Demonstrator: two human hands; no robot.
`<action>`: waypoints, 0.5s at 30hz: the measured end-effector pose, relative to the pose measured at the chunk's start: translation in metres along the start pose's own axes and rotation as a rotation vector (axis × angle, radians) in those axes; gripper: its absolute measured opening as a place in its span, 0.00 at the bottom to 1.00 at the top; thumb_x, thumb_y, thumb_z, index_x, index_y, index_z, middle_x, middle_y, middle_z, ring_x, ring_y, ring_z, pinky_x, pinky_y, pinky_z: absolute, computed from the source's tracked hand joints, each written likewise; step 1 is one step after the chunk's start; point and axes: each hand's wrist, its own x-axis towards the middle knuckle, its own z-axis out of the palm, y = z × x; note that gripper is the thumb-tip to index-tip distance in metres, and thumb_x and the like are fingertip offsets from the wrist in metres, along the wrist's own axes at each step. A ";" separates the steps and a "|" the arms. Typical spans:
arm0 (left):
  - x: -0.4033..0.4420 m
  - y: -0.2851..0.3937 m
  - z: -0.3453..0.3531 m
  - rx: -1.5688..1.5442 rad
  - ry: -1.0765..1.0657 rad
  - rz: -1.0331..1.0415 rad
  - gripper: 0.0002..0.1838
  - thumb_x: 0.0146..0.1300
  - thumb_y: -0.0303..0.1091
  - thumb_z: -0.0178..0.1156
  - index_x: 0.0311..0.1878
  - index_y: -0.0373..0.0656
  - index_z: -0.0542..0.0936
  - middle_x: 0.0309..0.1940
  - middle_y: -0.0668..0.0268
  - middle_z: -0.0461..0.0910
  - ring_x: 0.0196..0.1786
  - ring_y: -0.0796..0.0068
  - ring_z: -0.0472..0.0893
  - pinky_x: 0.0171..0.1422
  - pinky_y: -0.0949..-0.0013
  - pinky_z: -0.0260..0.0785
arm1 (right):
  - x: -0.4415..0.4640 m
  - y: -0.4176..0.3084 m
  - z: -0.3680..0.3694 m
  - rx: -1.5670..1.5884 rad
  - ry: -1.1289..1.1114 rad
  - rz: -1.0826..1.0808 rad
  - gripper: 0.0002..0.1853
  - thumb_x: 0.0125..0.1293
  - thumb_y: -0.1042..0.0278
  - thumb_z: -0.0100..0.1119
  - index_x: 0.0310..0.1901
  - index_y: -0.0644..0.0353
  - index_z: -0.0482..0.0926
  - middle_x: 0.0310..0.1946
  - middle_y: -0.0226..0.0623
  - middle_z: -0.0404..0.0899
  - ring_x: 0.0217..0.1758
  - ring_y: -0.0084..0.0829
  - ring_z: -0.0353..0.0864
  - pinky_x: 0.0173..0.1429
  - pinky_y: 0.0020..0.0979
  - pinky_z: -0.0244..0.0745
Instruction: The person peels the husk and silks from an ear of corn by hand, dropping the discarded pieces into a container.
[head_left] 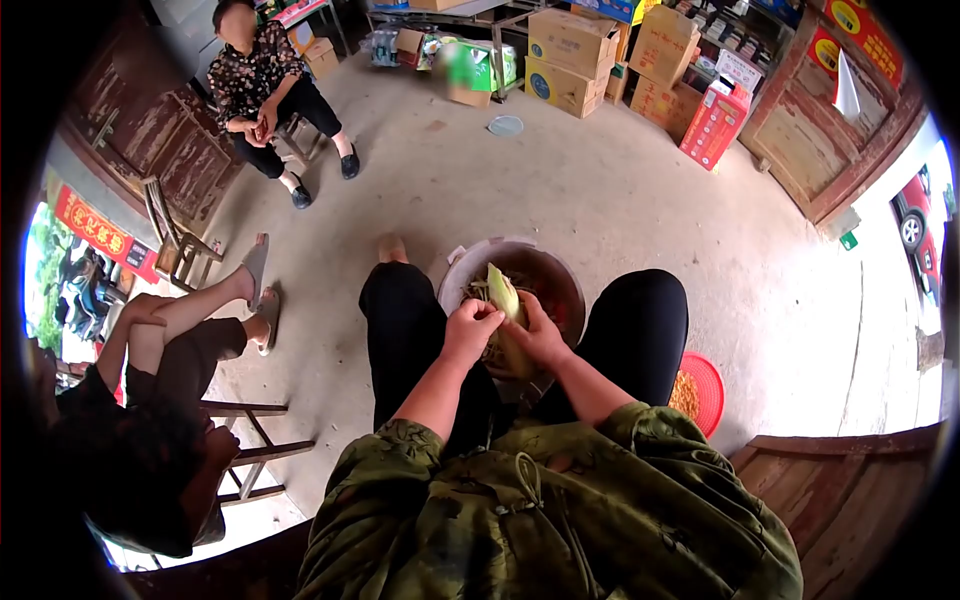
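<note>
Between my knees, a pale green, pointed ear of corn (505,293) in its husk is held upright over a wide basin (568,285). My left hand (474,328) pinches at the ear's left side, its thumb and fingers brought together near the middle. Around the right side and lower part is wrapped my right hand (540,332). The two hands are very close to each other. Inside the basin lie thin greenish and brown strips, partly hidden by my hands and the ear.
A red basket (712,392) with small yellow-orange bits stands beside my right leg. One person (262,90) sits at the upper left, another (150,430) at the left on a wooden seat. Cardboard boxes (570,60), a red carton (716,122) and a wooden chair (180,245) stand around.
</note>
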 end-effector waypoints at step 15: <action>-0.010 0.003 0.006 0.266 0.186 0.018 0.13 0.49 0.40 0.64 0.30 0.39 0.79 0.25 0.58 0.81 0.31 0.69 0.82 0.38 0.67 0.74 | 0.002 0.015 0.002 -0.119 -0.043 -0.072 0.32 0.60 0.63 0.62 0.64 0.61 0.60 0.54 0.46 0.72 0.59 0.37 0.71 0.62 0.34 0.66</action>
